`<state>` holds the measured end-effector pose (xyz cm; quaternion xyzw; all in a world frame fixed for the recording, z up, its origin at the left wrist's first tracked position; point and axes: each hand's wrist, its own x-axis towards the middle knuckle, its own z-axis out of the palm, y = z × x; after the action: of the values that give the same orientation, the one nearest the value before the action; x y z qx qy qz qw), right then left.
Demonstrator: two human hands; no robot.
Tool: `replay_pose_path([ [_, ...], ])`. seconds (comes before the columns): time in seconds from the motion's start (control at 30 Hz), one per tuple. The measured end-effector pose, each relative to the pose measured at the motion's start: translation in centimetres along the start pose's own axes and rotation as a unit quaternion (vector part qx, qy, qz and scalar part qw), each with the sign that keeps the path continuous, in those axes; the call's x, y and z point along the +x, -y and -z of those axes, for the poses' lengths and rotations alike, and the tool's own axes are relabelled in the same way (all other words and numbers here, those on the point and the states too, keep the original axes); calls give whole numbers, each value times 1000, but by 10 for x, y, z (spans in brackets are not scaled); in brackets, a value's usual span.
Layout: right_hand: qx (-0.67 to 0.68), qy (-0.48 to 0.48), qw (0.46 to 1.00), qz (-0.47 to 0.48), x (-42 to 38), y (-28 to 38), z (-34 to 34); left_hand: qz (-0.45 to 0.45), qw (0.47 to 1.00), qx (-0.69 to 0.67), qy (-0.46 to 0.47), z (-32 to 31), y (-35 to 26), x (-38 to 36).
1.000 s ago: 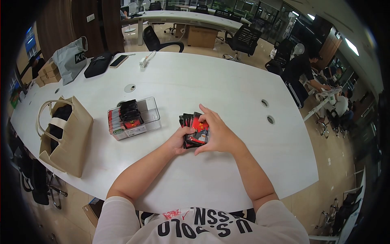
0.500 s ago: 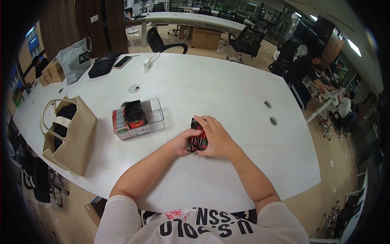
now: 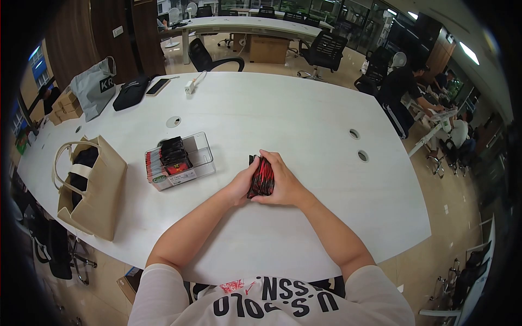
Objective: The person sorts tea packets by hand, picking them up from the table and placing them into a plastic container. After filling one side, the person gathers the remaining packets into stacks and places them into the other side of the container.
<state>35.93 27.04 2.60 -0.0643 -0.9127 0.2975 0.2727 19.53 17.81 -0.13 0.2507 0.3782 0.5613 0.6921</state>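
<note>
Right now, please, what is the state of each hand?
Left hand: closed on the left side of the black-and-red packets, holding them.
Right hand: closed on their right side, holding the same packets.

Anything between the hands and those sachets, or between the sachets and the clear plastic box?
Nothing visible separates the left hand or right hand from the black-and-red sachets. Toward the clear plastic box, only the left hand and the box's side wall intervene.

We have a row of glossy black-and-red rectangular sachets [image 3: 262, 178] packed face to face, edges up, pressed between our left hand [image 3: 239, 188] and right hand [image 3: 286, 183].
</note>
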Motion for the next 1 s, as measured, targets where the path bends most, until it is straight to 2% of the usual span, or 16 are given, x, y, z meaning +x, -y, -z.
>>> replay_pose_path([
  [0.13,8,-49,998,24,-6,-16,-15,10,989,147,-22,-8,-17,-7],
  [0.27,34,-33,999,-17,-8,-19,-23,-14,956,285,-70,-11,-22,-7],
  [0.33,49,-18,996,-67,-8,-17,-23,-20,927,359,-105,-6,-21,-3],
  [0.4,56,-5,996,-69,-7,-18,-21,-20,884,448,-134,1,-21,5],
  [0.5,62,11,995,-75,-8,-23,-23,-19,879,435,-197,-1,-18,6],
  [0.6,60,18,994,-89,-9,-24,-25,-30,878,423,-221,4,-19,6],
  [0.7,59,15,994,-91,-9,-24,-26,-99,859,432,-255,0,-20,1],
  [0.8,59,20,993,-103,-7,-17,-23,-146,787,529,-283,-5,-29,-7],
  [0.9,60,24,991,-113,-8,-16,-22,-121,759,596,-232,-6,-42,-14],
  [1.0,56,17,993,-105,-9,-17,-22,-105,793,565,-203,-11,-53,-22],
])
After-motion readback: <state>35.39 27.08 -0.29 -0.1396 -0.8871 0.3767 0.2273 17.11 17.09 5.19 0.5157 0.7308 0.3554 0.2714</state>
